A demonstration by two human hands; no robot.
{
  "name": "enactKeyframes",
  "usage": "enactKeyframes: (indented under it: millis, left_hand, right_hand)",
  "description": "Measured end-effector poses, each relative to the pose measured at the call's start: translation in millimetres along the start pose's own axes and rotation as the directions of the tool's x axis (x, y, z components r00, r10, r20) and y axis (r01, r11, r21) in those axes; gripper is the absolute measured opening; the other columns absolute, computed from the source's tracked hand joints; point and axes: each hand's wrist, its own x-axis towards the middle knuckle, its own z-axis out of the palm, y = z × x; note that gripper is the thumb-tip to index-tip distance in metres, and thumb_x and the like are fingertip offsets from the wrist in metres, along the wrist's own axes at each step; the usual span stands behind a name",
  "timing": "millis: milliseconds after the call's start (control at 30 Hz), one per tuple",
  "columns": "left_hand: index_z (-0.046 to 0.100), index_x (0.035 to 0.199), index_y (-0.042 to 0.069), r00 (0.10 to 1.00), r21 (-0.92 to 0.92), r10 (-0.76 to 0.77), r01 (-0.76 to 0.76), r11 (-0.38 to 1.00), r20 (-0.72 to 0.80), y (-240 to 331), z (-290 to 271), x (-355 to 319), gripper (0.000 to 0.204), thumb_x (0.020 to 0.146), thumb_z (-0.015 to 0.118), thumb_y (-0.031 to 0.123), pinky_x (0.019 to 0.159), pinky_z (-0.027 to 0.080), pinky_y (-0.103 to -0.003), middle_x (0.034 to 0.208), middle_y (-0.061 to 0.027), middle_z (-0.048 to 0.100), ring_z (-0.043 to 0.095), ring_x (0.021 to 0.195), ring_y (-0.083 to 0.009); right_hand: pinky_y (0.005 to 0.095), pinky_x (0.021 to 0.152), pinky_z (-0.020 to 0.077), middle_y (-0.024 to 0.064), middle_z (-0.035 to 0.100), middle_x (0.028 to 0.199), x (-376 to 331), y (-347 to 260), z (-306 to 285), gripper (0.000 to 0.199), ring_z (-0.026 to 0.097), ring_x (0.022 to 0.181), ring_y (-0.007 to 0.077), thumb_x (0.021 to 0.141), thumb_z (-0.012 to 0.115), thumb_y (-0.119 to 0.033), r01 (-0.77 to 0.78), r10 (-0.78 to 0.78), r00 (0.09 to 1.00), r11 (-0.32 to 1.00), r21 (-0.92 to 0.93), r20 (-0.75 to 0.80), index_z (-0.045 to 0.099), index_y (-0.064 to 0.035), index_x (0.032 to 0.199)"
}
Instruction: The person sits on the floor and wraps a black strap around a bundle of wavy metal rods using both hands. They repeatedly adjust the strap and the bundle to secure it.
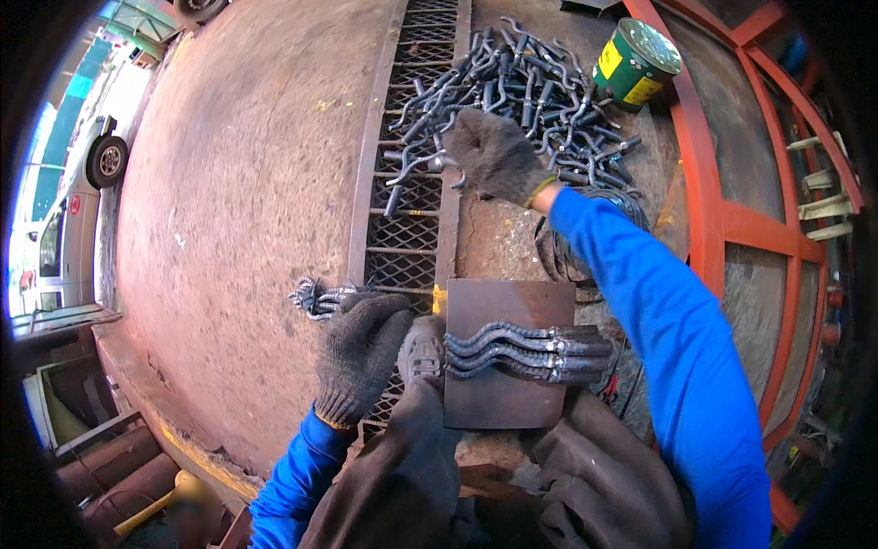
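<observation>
My right hand [497,157], in a dark knit glove, is closed at the near left edge of a heap of bent steel rods [512,87]; one rod [422,165] runs out from its fingers. Many rods in the heap carry dark tube-like ends. Over my left knee, my gloved left hand [361,357] is curled, with a bunch of ribbed steel rods [318,298] sticking out past its fingers. A brown metal plate [505,403] lies across my lap. Several wavy ribbed rods [498,349] rest on it side by side, their thicker dark ends to the right.
A metal grating [402,240] runs through the floor ahead. Right of the heap stands a green tin [637,62], beside an orange steel frame [704,183]. Coiled cable [551,252] lies under my right forearm. A white vehicle [78,215] and a yellow-handled tool [146,512] are at left.
</observation>
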Motion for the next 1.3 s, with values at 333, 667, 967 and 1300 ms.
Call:
enactKeyframes:
  millis: [333, 667, 967, 1300]
  left_hand:
    - [0.059, 0.123, 0.000, 0.927, 0.343, 0.342, -0.376, 0.861, 0.157, 31, -18, 5, 0.050, 0.079, 0.078, 0.014, 0.082, 0.055, -0.035, 0.119, -0.0161, 0.062, 0.068, 0.097, -0.0263]
    - [0.056, 0.119, -0.005, 0.983, -0.545, -0.185, 0.160, 0.823, 0.009, 71, -6, -11, 0.026, 0.098, 0.053, 0.009, 0.075, 0.058, -0.036, 0.103, -0.0192, 0.067, 0.069, 0.088, -0.0250]
    - [0.062, 0.121, -0.001, 0.597, -0.377, -0.274, 0.735, 0.563, 0.754, 62, -13, -9, 0.034, 0.091, 0.068, 0.013, 0.086, 0.056, -0.033, 0.106, -0.0151, 0.070, 0.069, 0.093, -0.0211]
    - [0.069, 0.107, -0.002, 0.799, 0.007, -0.234, 0.276, 0.961, 0.554, 20, 14, -37, 0.025, 0.088, 0.068, 0.014, 0.079, 0.055, -0.034, 0.097, -0.0147, 0.072, 0.069, 0.089, -0.0209]
  right_hand:
    - [0.0321, 0.053, 0.0418, 0.0026, 0.047, 0.066, -54, -149, -52, 0.032, 0.048, 0.059, 0.0152, 0.084, 0.075, -0.030, 0.199, -0.367, 0.891, 0.844, 0.498, 0.266, 0.052, -0.0069, 0.085]
    - [0.0399, 0.082, 0.0517, 0.0206, 0.063, 0.094, -137, -162, -88, 0.047, 0.065, 0.093, 0.0354, 0.092, 0.064, -0.039, 0.058, -0.117, 0.906, 0.986, 0.156, 0.408, 0.055, -0.0001, 0.117]
    - [0.0408, 0.079, 0.0513, 0.0162, 0.065, 0.095, -238, -149, -137, 0.029, 0.064, 0.086, 0.0326, 0.093, 0.063, -0.020, -0.329, 0.242, 0.852, 0.937, 0.117, 0.465, 0.067, -0.0023, 0.114]
    - [0.0432, 0.081, 0.0533, 0.0140, 0.066, 0.100, -279, -118, -117, 0.029, 0.065, 0.090, 0.0325, 0.085, 0.071, -0.015, -0.035, 0.046, 0.895, 0.999, -0.032, 0.444, 0.067, -0.0057, 0.112]
